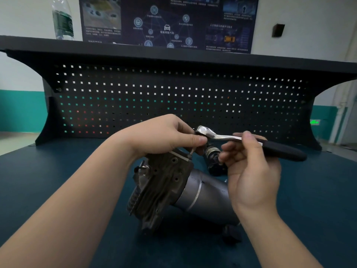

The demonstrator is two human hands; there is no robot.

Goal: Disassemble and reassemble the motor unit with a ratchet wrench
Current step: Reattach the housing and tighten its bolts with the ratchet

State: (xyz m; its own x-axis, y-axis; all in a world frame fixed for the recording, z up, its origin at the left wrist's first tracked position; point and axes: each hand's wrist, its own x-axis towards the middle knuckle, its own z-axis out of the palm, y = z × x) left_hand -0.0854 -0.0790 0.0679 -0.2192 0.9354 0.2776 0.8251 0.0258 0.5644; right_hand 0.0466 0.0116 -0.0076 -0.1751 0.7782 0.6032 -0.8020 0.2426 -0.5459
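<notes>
The motor unit (185, 190) lies on its side on the dark mat, its finned dark end cap to the left and its grey round body to the right. A ratchet wrench (251, 141) with a chrome head and black handle hovers over the cap's upper corner. My left hand (166, 136) pinches at the wrench head, above a thin bolt (191, 151) that stands out of the cap. My right hand (249, 171) holds the wrench shaft between thumb and fingers. What sits under the wrench head is hidden by my fingers.
A second dark part with a metal collar (213, 157) stands behind the motor, close to my right fingers. A black pegboard (173, 97) backs the bench, with a shelf (135, 49) above carrying a plastic bottle (62, 18). The blue-green mat (58, 171) stretches to both sides.
</notes>
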